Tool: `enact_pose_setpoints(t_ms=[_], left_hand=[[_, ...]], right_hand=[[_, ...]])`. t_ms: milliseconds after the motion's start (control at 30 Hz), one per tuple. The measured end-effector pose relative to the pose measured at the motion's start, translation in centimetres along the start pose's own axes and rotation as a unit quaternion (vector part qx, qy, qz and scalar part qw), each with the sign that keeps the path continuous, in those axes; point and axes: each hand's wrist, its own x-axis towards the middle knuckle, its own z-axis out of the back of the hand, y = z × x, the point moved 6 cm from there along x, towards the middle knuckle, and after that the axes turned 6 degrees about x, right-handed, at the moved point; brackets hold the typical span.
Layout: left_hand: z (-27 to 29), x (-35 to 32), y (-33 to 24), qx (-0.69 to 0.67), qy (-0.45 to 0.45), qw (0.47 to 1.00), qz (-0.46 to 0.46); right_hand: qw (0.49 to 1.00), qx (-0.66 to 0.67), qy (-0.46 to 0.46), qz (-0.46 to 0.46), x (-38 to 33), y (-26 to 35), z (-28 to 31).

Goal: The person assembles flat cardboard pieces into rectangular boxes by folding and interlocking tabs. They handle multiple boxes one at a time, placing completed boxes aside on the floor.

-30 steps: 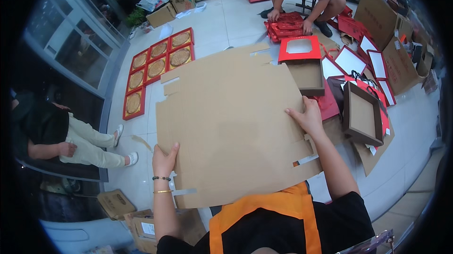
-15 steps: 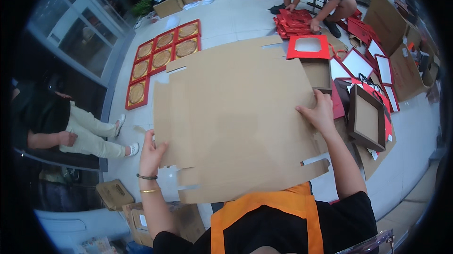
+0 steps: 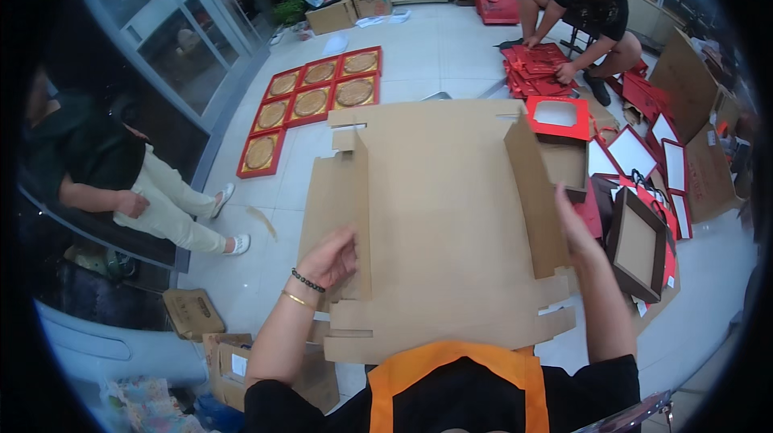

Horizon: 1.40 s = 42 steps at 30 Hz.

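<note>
A flat brown cardboard box blank (image 3: 439, 208) with slots lies in front of my body. Its right side flap (image 3: 538, 200) stands raised, and its left side panel (image 3: 358, 224) is bent up along a crease. My left hand (image 3: 332, 260), wearing bracelets, is curled in against the left panel, fingers bent and partly hidden. Outside the right flap, my right hand (image 3: 578, 228) rests with straight fingers alongside it, its fingertips pointing away from me.
Red trays with round golden discs (image 3: 310, 99) lie on the floor at far left. Another person (image 3: 592, 14) handles red bags (image 3: 543, 67) at far right. Brown tray (image 3: 640, 244) and red-edged lids (image 3: 636, 151) lie on the right. A standing person (image 3: 101, 159) is at left.
The blank's side panels have been bent upward. My left hand has moved inward onto the left panel, and my right hand has straightened against the right flap. The view has shifted.
</note>
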Motion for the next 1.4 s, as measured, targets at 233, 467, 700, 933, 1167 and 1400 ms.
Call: enact_pose_setpoints(t_ms=[233, 467, 700, 933, 1167, 1400], left_hand=[[-8.3, -0.5, -4.8, 0.306, -0.049, 0.951, 0.002], [-1.1, 2.4, -3.1, 0.416, -0.175, 0.888, -0.092], [-4.4, 3.3, -4.4, 0.678, -0.345, 0.625, -0.173], [-0.2, 4.6, -2.7, 0.492, -0.311, 0.784, -0.217], [4.0, 0.4, -2.6, 0.125, -0.205, 0.969, -0.065], [3.7, -10.3, -1.4, 0.329, -0.374, 0.833, -0.24]], right_hand=[[0.961, -0.248, -0.029, 0.123, 2.7, -3.7, -1.7], [0.903, -0.366, -0.064, 0.216, 2.4, -0.2, -0.3], [0.834, -0.482, -0.139, 0.229, 3.7, -0.3, -4.8], [0.933, -0.249, -0.056, 0.254, 6.9, -3.0, -1.1], [0.999, 0.032, -0.021, 0.036, 3.7, -4.1, 5.1], [0.991, -0.119, -0.012, 0.065, -1.8, -2.8, 6.2]])
